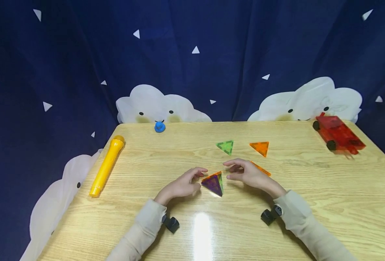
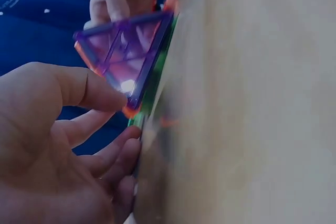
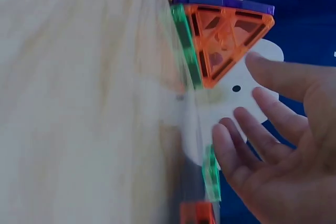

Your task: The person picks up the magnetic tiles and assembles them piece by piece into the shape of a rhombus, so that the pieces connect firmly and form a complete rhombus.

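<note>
A small pyramid of see-through triangular magnetic tiles stands on the table between the hands. Its purple tile [image 1: 213,185] faces the head camera, with a green tile [image 3: 185,40] along the table and an orange tile [image 3: 226,38] on the right hand's side. My left hand [image 1: 183,184] is at the pyramid's left, fingers loosely bent; in the left wrist view its thumb overlaps the purple tile's lower corner, and I cannot tell whether it touches. To the right, my right hand [image 1: 246,174] holds nothing, its fingers spread and apart from the pyramid.
Beyond the hands lie a loose green triangle [image 1: 226,146] and an orange triangle [image 1: 260,148]. Another orange tile [image 1: 260,169] is partly behind the right hand. A yellow toy microphone [image 1: 107,165] lies left, a blue duck [image 1: 159,127] sits at the back, a red toy car [image 1: 339,134] right.
</note>
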Demonstrator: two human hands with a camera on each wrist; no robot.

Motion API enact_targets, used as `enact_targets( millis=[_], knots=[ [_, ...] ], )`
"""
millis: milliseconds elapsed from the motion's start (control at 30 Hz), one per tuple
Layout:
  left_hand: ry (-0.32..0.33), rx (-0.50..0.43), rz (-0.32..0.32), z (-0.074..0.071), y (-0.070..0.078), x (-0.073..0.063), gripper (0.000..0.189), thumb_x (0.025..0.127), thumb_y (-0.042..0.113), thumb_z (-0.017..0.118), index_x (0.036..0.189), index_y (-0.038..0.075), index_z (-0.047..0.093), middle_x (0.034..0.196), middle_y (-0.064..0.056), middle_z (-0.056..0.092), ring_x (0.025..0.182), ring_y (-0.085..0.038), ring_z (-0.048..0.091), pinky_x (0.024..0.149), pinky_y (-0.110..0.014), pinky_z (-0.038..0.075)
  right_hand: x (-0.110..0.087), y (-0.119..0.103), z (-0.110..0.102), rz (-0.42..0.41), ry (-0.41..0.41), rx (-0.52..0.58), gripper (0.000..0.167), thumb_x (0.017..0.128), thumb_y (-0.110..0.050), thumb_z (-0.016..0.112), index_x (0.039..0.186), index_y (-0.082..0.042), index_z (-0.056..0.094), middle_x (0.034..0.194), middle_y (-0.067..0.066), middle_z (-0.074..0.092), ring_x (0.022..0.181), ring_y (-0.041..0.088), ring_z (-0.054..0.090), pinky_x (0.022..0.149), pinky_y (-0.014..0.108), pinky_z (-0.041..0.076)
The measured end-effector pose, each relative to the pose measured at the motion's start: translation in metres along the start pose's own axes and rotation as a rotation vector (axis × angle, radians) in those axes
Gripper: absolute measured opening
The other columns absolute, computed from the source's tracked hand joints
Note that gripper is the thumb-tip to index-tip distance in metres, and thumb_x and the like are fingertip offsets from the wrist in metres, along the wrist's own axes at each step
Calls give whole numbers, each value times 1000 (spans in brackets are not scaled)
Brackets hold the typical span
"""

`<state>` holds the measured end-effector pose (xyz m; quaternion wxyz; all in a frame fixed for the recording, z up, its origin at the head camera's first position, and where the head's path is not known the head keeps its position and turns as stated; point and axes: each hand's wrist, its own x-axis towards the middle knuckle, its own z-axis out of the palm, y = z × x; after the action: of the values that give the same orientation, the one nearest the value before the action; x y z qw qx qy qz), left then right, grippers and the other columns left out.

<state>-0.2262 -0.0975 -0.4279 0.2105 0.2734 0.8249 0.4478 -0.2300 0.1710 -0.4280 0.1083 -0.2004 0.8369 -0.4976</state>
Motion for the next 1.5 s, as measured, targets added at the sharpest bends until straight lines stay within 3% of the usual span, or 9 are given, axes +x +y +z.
enact_targets(
  millis=[200,367,533,700,867,1100,1333,1500],
  knots=[
    [-21,-4,-4,-10,0,20,41,98,10,46,137,-2,43,135,-19,49,124,-33,45,103,-46,36,-10,1,-12,5,160,-86,32,90,-12,65,120,0,61,124,18,59,103,30,60,86,41,50],
    [-45,55,1,-14,1,41,38,101,12,44,136,-3,45,136,-18,49,125,-31,47,103,-41,39,-23,1,-18,31,198,-180,37,91,-16,65,124,0,58,128,18,54,111,35,53,91,49,45],
    [-130,84,28,-27,-5,58,41,103,13,40,141,-1,40,141,-17,45,128,-30,46,104,-39,38,-34,4,-23,0,183,-270,49,89,-19,68,130,1,51,132,20,49,119,39,46,98,56,36],
    [-204,110,35,-40,-9,69,42,103,14,38,143,0,38,143,-16,44,131,-29,42,107,-40,34,-46,10,-31,2,165,-267,55,87,-21,70,132,3,47,137,20,44,123,40,44,99,56,36],
    [-193,160,24,-46,-8,82,43,104,14,36,145,2,35,146,-15,40,135,-30,36,110,-40,30,-56,13,-38,20,122,-257,61,87,-21,70,135,6,43,140,25,42,126,43,41,100,56,35],
    [-160,338,59,-48,-5,105,46,103,10,33,147,0,30,153,-18,28,142,-31,22,115,-38,19,-65,13,-40,71,50,-280,73,86,-29,71,142,3,35,145,26,35,133,46,30,104,61,25],
    [-203,502,15,-46,2,122,48,104,14,33,151,10,26,157,-9,21,144,-26,16,117,-41,6,-69,13,-39,56,30,-308,75,86,-30,71,143,3,35,145,28,34,133,47,28,104,62,24],
    [-221,567,30,-43,6,129,47,103,12,31,150,7,26,157,-9,22,144,-25,17,116,-42,5,-71,12,-41,56,31,-338,74,86,-32,70,142,2,36,145,28,35,133,47,28,104,61,23]
  ],
)
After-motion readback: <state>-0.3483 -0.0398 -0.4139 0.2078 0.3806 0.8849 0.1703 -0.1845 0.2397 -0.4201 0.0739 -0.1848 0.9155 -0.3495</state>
